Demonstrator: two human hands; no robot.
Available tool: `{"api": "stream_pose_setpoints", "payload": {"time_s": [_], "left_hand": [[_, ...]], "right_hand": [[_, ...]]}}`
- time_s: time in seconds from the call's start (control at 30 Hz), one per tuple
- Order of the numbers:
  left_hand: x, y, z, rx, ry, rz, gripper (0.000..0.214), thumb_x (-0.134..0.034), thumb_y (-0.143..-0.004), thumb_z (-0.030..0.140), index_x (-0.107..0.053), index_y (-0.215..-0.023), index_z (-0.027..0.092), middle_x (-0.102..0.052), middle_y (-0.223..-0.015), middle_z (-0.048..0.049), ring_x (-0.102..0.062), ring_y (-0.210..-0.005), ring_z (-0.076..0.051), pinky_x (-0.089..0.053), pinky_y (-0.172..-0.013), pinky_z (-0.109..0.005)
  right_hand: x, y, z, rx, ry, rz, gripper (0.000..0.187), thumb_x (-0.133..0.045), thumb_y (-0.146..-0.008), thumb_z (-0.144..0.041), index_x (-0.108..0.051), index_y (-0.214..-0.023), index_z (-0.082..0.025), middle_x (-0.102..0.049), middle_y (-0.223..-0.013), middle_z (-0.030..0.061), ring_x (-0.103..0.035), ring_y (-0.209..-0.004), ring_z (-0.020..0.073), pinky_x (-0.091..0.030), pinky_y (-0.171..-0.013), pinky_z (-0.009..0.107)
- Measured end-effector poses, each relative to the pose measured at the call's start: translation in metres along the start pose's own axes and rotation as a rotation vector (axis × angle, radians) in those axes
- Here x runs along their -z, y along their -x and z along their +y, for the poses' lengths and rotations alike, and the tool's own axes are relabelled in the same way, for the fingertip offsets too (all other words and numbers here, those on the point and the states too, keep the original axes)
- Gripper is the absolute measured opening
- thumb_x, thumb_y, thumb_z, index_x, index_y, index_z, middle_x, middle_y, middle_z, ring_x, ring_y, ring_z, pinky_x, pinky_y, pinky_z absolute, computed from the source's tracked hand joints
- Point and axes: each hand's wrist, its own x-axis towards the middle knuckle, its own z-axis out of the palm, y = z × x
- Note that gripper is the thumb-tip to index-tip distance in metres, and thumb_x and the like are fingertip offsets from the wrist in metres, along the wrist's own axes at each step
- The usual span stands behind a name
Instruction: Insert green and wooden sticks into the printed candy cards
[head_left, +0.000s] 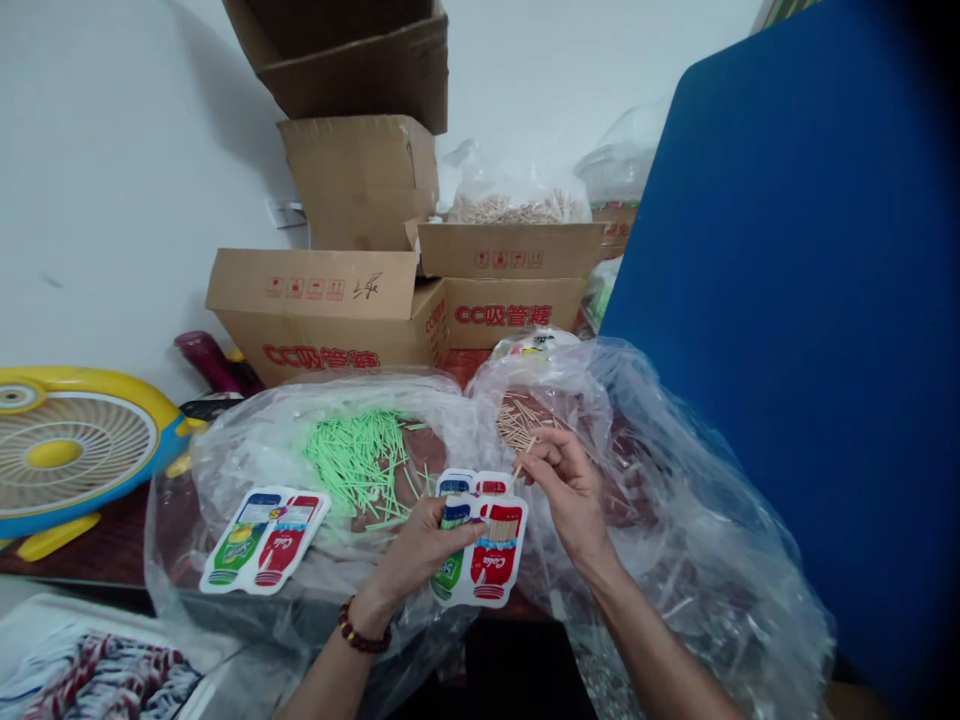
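My left hand (pixel 431 535) grips a printed pack (pixel 496 570) with a red cola picture and a green soda picture, its thumb lying across the front. Several light brown thin sticks show in a window on the pack's red side. Another like pack (pixel 457 482) sits just behind it. My right hand (pixel 566 480) pinches a brown stick (pixel 523 458) between thumb and fingers, just above the packs' upper right corner. Behind that hand, a heap of brown sticks (pixel 521 422) lies in a clear plastic bag. Bright green sticks (pixel 360 460) are piled on plastic further left.
A stack of similar packs (pixel 264 540) rests at the left on the plastic sheet (pixel 247 440). Cardboard boxes (pixel 322 320) stand behind. A yellow and blue fan (pixel 90 450) is at far left, and a blue panel (pixel 780 300) rises on the right.
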Motion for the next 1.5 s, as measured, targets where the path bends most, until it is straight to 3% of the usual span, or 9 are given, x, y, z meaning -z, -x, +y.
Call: {"api": "stream_pose_setpoints", "payload": {"time_s": [0.23, 0.63, 0.8, 0.97, 1.07, 1.2, 1.4, 1.5], "left_hand": [[0.001, 0.000, -0.002, -0.007, -0.025, 0.022, 0.028, -0.076, -0.071, 0.035, -0.074, -0.089, 0.014, -0.074, -0.080, -0.0056, -0.065, -0.064, -0.017, -0.051, -0.062, -0.026], [-0.001, -0.003, -0.001, -0.021, 0.031, -0.002, 0.023, -0.078, -0.070, 0.031, -0.073, -0.082, 0.012, -0.071, -0.073, -0.0018, -0.061, -0.061, -0.013, -0.048, -0.059, -0.022], [-0.003, -0.004, -0.002, 0.023, 0.133, 0.019, 0.024, -0.080, -0.067, 0.029, -0.072, -0.083, 0.013, -0.072, -0.073, -0.0017, -0.062, -0.061, -0.013, -0.049, -0.060, -0.022], [-0.002, -0.007, -0.006, 0.018, 0.174, 0.027, 0.026, -0.081, -0.066, 0.027, -0.072, -0.086, 0.013, -0.073, -0.076, -0.0029, -0.064, -0.063, -0.014, -0.050, -0.061, -0.023], [-0.001, -0.009, -0.009, 0.036, 0.165, 0.020, 0.026, -0.080, -0.067, 0.027, -0.071, -0.087, 0.013, -0.074, -0.076, -0.0040, -0.065, -0.062, -0.014, -0.050, -0.060, -0.024], [0.000, -0.010, -0.010, 0.027, 0.154, 0.038, 0.023, -0.081, -0.065, 0.026, -0.071, -0.081, 0.012, -0.073, -0.071, -0.0022, -0.063, -0.058, -0.013, -0.048, -0.058, -0.023], [0.002, -0.012, -0.010, 0.046, 0.168, 0.050, 0.025, -0.081, -0.063, 0.027, -0.072, -0.081, 0.012, -0.073, -0.071, -0.0035, -0.064, -0.057, -0.015, -0.048, -0.057, -0.023], [0.004, -0.012, -0.012, 0.027, 0.205, 0.068, 0.027, -0.081, -0.064, 0.027, -0.072, -0.083, 0.012, -0.074, -0.072, -0.0044, -0.065, -0.058, -0.015, -0.050, -0.058, -0.024]], "right_hand": [[0.002, 0.005, 0.001, 0.024, 0.043, 0.087, 0.022, -0.064, -0.082, -0.026, -0.056, -0.102, -0.024, -0.057, -0.072, -0.0037, -0.055, -0.067, 0.0124, -0.043, -0.064, 0.025], [-0.005, 0.012, 0.012, -0.115, -0.051, -0.034, 0.023, -0.065, -0.082, -0.028, -0.055, -0.101, -0.023, -0.063, -0.074, -0.0032, -0.060, -0.066, 0.0130, -0.046, -0.063, 0.025], [0.002, 0.016, 0.023, -0.129, 0.151, -0.094, 0.014, -0.065, -0.082, -0.033, -0.064, -0.087, -0.020, -0.065, -0.082, 0.0007, -0.060, -0.077, 0.0150, -0.046, -0.071, 0.026], [0.007, 0.016, 0.028, -0.073, 0.220, -0.084, 0.013, -0.068, -0.080, -0.031, -0.064, -0.087, -0.021, -0.064, -0.083, -0.0006, -0.059, -0.079, 0.0150, -0.046, -0.073, 0.026], [0.009, 0.013, 0.024, -0.027, 0.293, -0.176, 0.012, -0.065, -0.083, -0.031, -0.065, -0.081, -0.020, -0.065, -0.082, 0.0009, -0.059, -0.079, 0.0156, -0.045, -0.075, 0.027], [0.012, 0.006, 0.017, 0.048, 0.361, -0.344, 0.018, -0.057, -0.089, -0.032, -0.068, -0.082, -0.019, -0.064, -0.098, 0.0045, -0.059, -0.096, 0.0178, -0.042, -0.089, 0.030], [0.012, -0.009, 0.021, -0.116, 0.327, -0.595, 0.032, -0.049, -0.092, -0.040, -0.071, -0.091, -0.018, -0.067, -0.095, 0.0050, -0.061, -0.087, 0.0163, -0.045, -0.080, 0.029], [0.015, -0.018, 0.018, -0.169, 0.278, -0.566, 0.029, -0.054, -0.089, -0.041, -0.071, -0.090, -0.018, -0.069, -0.089, 0.0033, -0.061, -0.083, 0.0155, -0.045, -0.077, 0.027]]}}
